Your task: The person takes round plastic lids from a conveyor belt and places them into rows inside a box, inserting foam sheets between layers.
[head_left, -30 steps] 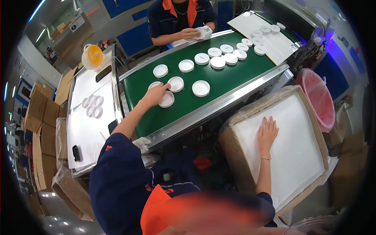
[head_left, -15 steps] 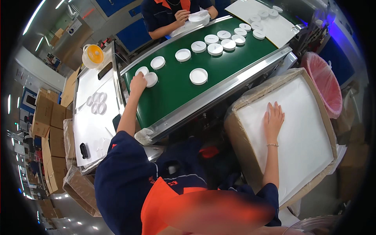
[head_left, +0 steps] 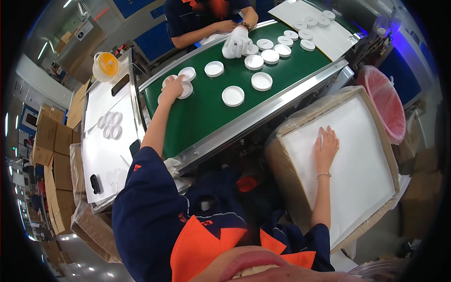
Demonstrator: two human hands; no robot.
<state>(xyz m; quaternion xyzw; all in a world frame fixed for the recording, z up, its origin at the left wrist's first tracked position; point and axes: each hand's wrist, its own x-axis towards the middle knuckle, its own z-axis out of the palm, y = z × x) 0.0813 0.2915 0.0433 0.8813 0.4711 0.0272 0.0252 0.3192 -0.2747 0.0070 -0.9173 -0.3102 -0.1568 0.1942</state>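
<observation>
My left hand (head_left: 173,88) reaches over the left end of a green conveyor belt (head_left: 197,124). Its fingers curl at a shallow round white lid (head_left: 167,80), partly hidden by them. Beside that hand lie another white lid (head_left: 187,89) and, just behind, a third (head_left: 188,73). My right hand (head_left: 326,148) rests with its fingers apart on a white sheet (head_left: 352,169) in a large cardboard box (head_left: 293,183) lined with clear plastic. Two single lids lie mid-belt, one (head_left: 233,96) nearer me and one (head_left: 261,81) to its right.
Across the belt, a co-worker's white-gloved hand (head_left: 237,43) is over the lids; several more stand toward the right end. On the left, a white table (head_left: 101,155) holds several small white rings (head_left: 112,124), a phone (head_left: 120,85) and a yellow-white container (head_left: 107,66). A pink-lined bin (head_left: 383,103) stands right.
My left hand has moved slightly farther over the lids; my right stays on the sheet. The co-worker's gloved hand has come down to the belt, and another lid lies mid-belt.
</observation>
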